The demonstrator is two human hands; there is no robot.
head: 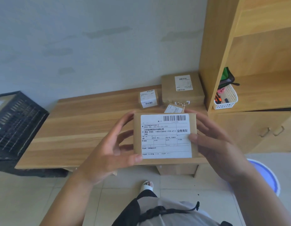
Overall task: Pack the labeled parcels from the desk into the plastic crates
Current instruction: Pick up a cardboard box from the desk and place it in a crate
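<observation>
While we hold the labeled parcel [165, 136] up between both hands, left hand [113, 149] and right hand [213, 141] pinching its side edges with curled fingers, it could slip during the long swing to the black crate [16, 121] far beyond our left hand.

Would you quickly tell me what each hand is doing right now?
Left hand: grips the labeled parcel by its left edge.
Right hand: grips the same parcel by its right edge, thumb on the label.
</observation>
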